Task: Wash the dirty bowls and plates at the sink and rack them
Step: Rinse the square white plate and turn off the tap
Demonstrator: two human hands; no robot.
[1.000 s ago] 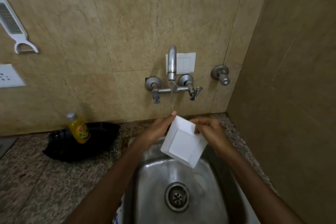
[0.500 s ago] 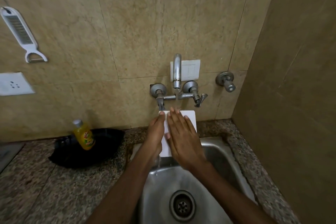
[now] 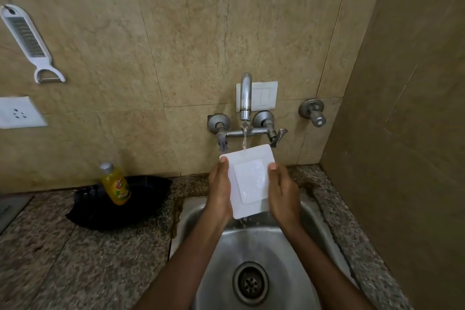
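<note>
White plate (image 3: 251, 180), tilted under the running tap (image 3: 245, 95) above the sink (image 3: 254, 244), runs lengthwise away from the person, the left hand (image 3: 219, 191) gripping its left edge and the right hand (image 3: 282, 191) its right, both equally near. Only the drain (image 3: 250, 283) shows in the sink; a yellow bottle (image 3: 116, 184) stands in a black tray (image 3: 143, 200) on the desk (image 3: 75, 259).

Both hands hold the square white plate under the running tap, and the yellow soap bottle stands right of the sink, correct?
No. In the head view the yellow soap bottle stands left of the sink, not right; the rest holds.
</note>
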